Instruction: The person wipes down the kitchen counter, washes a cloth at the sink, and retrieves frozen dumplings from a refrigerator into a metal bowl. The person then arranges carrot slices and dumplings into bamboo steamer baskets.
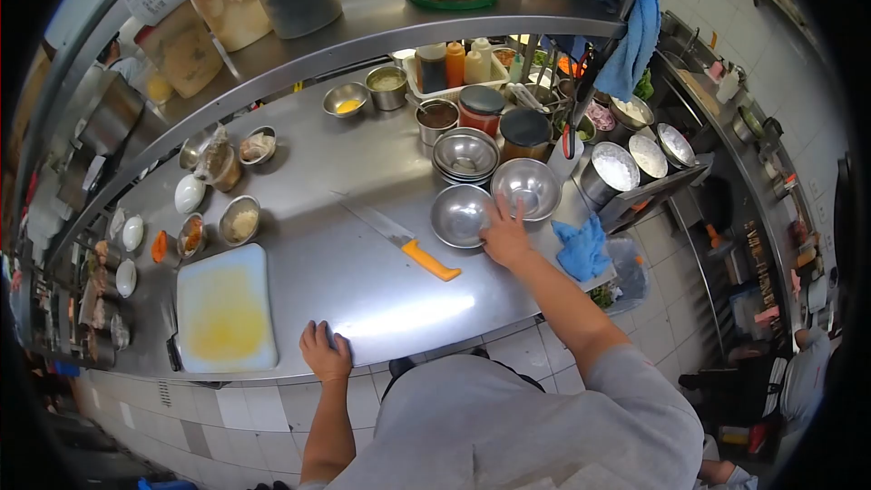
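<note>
My right hand (506, 231), fingers spread, touches two empty metal bowls, one on the left (459, 216) and one on the right (527, 189). My left hand (326, 350) rests on the front edge of the steel counter (318, 299), fingers apart, holding nothing. Between my hands lies a knife with a yellow handle (430, 260), its blade pointing back left. A stack of metal bowls (465, 154) stands behind the two bowls. To the right of my right hand is a crumpled blue cloth (582, 248).
On the left lies a stained white cutting board (225, 308), with small food bowls behind it. Sauce bottles (455, 64) and lidded containers stand at the back right, and pots of white powder (615, 168) at the right. A shelf crosses above. Another person (807, 363) is at the far right.
</note>
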Demonstrator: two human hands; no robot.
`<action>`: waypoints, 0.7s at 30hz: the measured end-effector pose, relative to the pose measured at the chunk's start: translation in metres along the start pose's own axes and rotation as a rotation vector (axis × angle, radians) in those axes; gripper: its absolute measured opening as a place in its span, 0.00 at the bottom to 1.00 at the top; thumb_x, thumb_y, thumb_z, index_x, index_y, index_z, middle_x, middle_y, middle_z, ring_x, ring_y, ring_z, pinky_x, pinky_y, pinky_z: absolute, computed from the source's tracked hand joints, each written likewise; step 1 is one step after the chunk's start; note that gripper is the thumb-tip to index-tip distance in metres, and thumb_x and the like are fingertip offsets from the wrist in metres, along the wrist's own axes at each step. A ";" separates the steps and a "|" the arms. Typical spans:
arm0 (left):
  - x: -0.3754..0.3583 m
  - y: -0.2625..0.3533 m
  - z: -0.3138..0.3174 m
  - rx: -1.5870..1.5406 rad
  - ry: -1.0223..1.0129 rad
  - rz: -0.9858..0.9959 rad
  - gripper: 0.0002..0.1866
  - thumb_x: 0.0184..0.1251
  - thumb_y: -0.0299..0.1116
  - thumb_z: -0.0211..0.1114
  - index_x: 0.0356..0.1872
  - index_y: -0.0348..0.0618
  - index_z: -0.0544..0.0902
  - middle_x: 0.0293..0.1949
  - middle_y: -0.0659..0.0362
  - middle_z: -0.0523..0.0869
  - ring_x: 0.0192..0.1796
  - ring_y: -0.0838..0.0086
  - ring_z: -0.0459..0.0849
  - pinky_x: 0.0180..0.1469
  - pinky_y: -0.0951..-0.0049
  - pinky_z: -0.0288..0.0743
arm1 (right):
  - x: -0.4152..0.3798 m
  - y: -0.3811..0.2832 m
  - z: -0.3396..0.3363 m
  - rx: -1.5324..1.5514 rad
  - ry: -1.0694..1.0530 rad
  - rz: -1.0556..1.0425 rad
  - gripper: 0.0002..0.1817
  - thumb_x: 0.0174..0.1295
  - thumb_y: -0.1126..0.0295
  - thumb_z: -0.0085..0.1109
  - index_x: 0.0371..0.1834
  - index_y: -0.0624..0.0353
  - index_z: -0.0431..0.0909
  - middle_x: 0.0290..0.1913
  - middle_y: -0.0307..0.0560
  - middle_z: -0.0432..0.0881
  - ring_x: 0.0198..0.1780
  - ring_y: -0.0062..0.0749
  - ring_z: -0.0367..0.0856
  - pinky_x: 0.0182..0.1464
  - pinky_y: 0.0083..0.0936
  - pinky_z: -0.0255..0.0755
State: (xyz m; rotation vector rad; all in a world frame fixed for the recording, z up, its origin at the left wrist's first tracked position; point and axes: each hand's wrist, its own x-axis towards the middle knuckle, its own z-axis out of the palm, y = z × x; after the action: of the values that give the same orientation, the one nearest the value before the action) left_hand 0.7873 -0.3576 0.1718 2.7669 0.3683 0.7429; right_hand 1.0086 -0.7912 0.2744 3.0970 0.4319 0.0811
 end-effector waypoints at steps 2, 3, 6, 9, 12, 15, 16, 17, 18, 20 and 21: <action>0.001 0.002 -0.002 -0.009 0.008 -0.007 0.22 0.64 0.35 0.69 0.59 0.40 0.85 0.68 0.42 0.81 0.69 0.40 0.76 0.71 0.44 0.72 | 0.002 -0.005 0.009 -0.078 0.201 -0.251 0.12 0.66 0.63 0.69 0.51 0.47 0.91 0.69 0.47 0.83 0.77 0.49 0.74 0.80 0.56 0.63; 0.002 0.004 -0.005 -0.012 0.003 -0.010 0.22 0.64 0.34 0.69 0.59 0.40 0.85 0.67 0.42 0.81 0.69 0.41 0.76 0.71 0.44 0.72 | 0.007 -0.009 0.008 -0.079 0.205 -0.253 0.12 0.66 0.63 0.69 0.51 0.47 0.91 0.69 0.47 0.83 0.77 0.49 0.74 0.80 0.56 0.63; 0.003 0.003 -0.005 -0.020 0.002 -0.013 0.22 0.64 0.34 0.69 0.59 0.40 0.85 0.66 0.42 0.82 0.68 0.41 0.76 0.72 0.44 0.71 | 0.017 -0.026 -0.007 0.301 -0.023 -0.268 0.06 0.68 0.64 0.67 0.44 0.49 0.88 0.54 0.46 0.88 0.61 0.44 0.85 0.66 0.48 0.77; 0.004 0.001 -0.003 -0.028 0.013 -0.010 0.22 0.64 0.34 0.69 0.59 0.40 0.85 0.66 0.42 0.82 0.68 0.40 0.76 0.72 0.44 0.71 | 0.050 -0.026 -0.031 0.382 0.292 -0.286 0.05 0.68 0.64 0.68 0.40 0.51 0.85 0.42 0.44 0.88 0.51 0.43 0.87 0.54 0.42 0.81; 0.001 -0.002 -0.002 -0.023 0.016 0.002 0.22 0.64 0.34 0.69 0.58 0.40 0.86 0.67 0.42 0.81 0.69 0.40 0.76 0.71 0.43 0.72 | 0.098 -0.014 -0.031 0.345 0.265 -0.226 0.07 0.68 0.65 0.69 0.45 0.51 0.86 0.45 0.44 0.87 0.56 0.44 0.86 0.59 0.47 0.78; 0.002 -0.003 -0.003 -0.017 0.019 0.010 0.22 0.63 0.34 0.70 0.59 0.40 0.86 0.67 0.41 0.81 0.69 0.39 0.76 0.70 0.42 0.73 | 0.123 -0.008 -0.008 0.310 0.359 -0.077 0.12 0.69 0.67 0.69 0.53 0.52 0.83 0.52 0.46 0.88 0.65 0.45 0.82 0.73 0.57 0.69; 0.002 -0.003 -0.003 -0.019 0.014 0.010 0.22 0.63 0.34 0.70 0.59 0.40 0.86 0.67 0.41 0.81 0.69 0.39 0.76 0.70 0.42 0.73 | 0.125 -0.005 0.002 0.220 0.270 0.009 0.13 0.70 0.67 0.66 0.56 0.52 0.82 0.55 0.45 0.87 0.68 0.44 0.80 0.77 0.63 0.62; 0.002 -0.003 -0.002 -0.015 0.019 0.007 0.22 0.63 0.34 0.70 0.59 0.40 0.86 0.67 0.41 0.81 0.69 0.39 0.76 0.70 0.42 0.73 | 0.128 -0.001 0.014 0.131 0.179 0.096 0.14 0.72 0.67 0.64 0.59 0.51 0.82 0.57 0.44 0.87 0.71 0.42 0.79 0.81 0.69 0.55; 0.001 -0.004 -0.001 -0.012 0.013 0.003 0.22 0.63 0.35 0.70 0.59 0.40 0.86 0.68 0.41 0.81 0.69 0.39 0.76 0.70 0.42 0.73 | 0.136 0.004 0.028 0.135 0.181 0.092 0.14 0.72 0.67 0.64 0.59 0.51 0.82 0.57 0.44 0.87 0.71 0.42 0.79 0.81 0.69 0.55; 0.003 -0.005 -0.002 -0.007 0.008 0.006 0.22 0.64 0.35 0.69 0.59 0.40 0.86 0.68 0.41 0.81 0.69 0.39 0.76 0.71 0.42 0.73 | 0.150 0.007 0.042 0.012 0.094 0.140 0.16 0.74 0.65 0.59 0.62 0.50 0.80 0.59 0.44 0.87 0.71 0.43 0.80 0.84 0.77 0.44; 0.003 -0.005 -0.002 -0.009 0.001 0.004 0.22 0.64 0.35 0.69 0.59 0.40 0.86 0.68 0.41 0.81 0.69 0.39 0.76 0.71 0.42 0.73 | 0.153 0.007 0.043 0.014 0.094 0.146 0.16 0.74 0.65 0.59 0.62 0.50 0.80 0.59 0.44 0.87 0.71 0.43 0.80 0.84 0.77 0.44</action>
State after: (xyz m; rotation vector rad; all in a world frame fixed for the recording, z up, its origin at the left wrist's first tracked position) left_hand 0.7880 -0.3514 0.1735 2.7594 0.3592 0.7451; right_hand 1.1595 -0.7562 0.2395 3.1440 0.2081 0.2267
